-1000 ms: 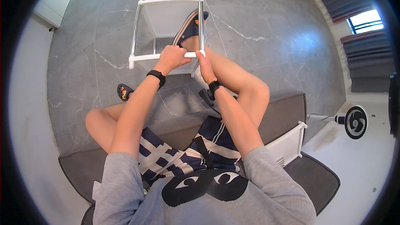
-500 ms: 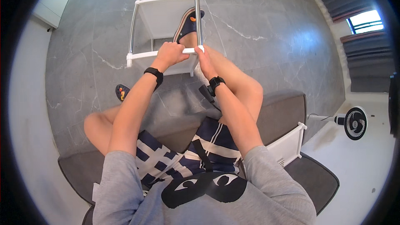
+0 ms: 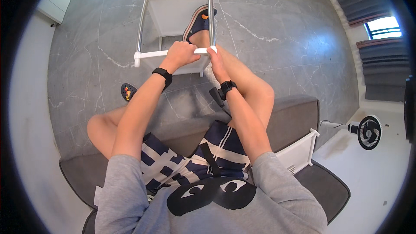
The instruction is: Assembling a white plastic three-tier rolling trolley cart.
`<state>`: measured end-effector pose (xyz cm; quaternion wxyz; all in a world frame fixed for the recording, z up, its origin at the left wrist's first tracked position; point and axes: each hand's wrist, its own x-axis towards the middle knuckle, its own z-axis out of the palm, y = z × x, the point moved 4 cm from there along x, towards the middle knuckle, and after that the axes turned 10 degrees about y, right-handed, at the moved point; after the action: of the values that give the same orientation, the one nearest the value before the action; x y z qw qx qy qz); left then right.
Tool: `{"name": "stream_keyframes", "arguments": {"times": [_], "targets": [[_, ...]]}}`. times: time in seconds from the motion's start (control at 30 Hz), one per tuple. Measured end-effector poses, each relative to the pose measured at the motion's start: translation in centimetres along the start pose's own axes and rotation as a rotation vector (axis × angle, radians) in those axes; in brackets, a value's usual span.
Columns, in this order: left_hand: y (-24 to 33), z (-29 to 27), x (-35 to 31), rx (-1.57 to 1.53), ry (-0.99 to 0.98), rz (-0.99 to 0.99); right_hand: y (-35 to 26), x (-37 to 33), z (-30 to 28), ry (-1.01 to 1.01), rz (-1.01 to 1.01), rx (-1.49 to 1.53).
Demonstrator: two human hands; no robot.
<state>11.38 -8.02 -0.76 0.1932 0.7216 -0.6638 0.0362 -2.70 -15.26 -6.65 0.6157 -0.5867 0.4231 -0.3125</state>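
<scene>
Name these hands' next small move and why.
Probably press the white plastic corner against the shiny silver metal tube: the bare right hand touches that corner, where the tube meets it, while the bare left hand grips the white shelf edge beside it.

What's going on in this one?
A seated person is handling a white shelf rack. The left hand grips its near edge; the right hand touches the near right corner, by a chrome pole. Another white shelf panel rests on the gray sofa at the right.
</scene>
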Motion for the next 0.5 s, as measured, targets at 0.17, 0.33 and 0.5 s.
{"name": "stream_keyframes", "arguments": {"times": [0.17,0.33,0.5], "targets": [[0.2,0.0,0.4,0.006,-0.009,0.009,0.1,0.3,-0.2,0.031,-0.033,-0.001],[-1.7,-0.5,-0.6,-0.039,-0.005,-0.025,-0.4,-1.2,1.4,-0.003,-0.041,0.038],[0.3,-0.2,-0.8,0.028,-0.014,-0.023,-0.7,-1.0,-0.6,-0.009,-0.14,-0.007]]}}
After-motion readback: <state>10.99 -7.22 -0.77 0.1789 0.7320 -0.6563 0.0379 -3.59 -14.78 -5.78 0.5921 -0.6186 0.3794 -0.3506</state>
